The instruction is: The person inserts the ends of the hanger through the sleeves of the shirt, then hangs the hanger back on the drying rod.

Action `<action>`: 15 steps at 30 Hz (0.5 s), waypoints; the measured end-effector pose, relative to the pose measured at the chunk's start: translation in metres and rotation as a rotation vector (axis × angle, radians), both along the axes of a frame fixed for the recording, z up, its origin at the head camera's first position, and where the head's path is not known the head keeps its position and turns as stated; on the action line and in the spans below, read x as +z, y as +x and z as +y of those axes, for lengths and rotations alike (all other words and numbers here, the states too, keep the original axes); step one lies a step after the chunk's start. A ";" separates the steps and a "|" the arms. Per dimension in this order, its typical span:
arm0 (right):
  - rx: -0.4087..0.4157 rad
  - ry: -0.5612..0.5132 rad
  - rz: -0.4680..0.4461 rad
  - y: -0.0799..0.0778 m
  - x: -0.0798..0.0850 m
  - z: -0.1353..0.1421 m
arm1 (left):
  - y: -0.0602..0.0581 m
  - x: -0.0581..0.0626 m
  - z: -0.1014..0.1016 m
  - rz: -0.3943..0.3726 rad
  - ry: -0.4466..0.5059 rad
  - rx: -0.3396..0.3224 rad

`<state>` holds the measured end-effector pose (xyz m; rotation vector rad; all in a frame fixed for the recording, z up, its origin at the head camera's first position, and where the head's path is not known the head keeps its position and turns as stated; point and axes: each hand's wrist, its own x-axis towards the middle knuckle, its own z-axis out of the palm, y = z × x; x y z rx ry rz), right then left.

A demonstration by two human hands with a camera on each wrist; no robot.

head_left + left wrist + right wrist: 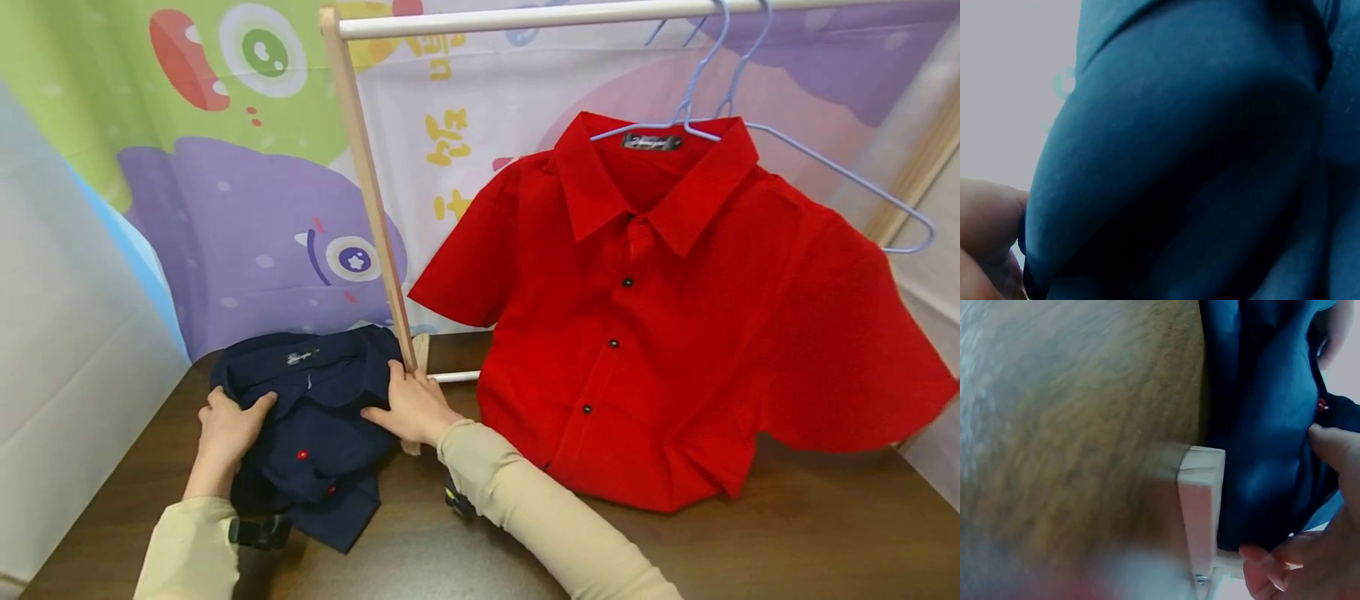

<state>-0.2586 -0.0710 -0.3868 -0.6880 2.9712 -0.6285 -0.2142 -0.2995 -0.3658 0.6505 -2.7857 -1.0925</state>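
A navy blue collared shirt [322,417] with red buttons sits bunched on the table, its collar and neck label toward the back. My left hand [228,425] grips its left side, thumb spread over the front. On the opposite side my right hand [414,406] holds the shirt by its right edge, next to the rack's foot. In the right wrist view, the right thumb [1329,444] presses on the navy cloth with the fingers curled at its edge. Dark folds fill most of the left wrist view, with part of the left hand [988,231] at the lower left.
A red short-sleeved shirt [637,333] hangs at the right from a rack with a white bar [525,18] and wooden post [367,175]. A bare blue hanger [847,171] hangs behind it. The wooden rack foot [1200,494] stands right beside the navy shirt.
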 end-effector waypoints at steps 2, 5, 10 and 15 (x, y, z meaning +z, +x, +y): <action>-0.005 -0.011 -0.076 0.000 -0.001 -0.001 | 0.000 0.001 0.001 0.003 0.023 -0.017; -0.014 -0.035 -0.177 -0.001 -0.001 -0.004 | 0.000 0.003 0.003 0.004 0.056 -0.043; -0.031 -0.082 -0.248 -0.003 0.001 -0.005 | -0.001 0.005 0.007 -0.009 0.070 -0.080; -0.034 -0.166 -0.314 -0.004 -0.002 -0.003 | 0.001 0.005 0.012 0.017 0.023 -0.096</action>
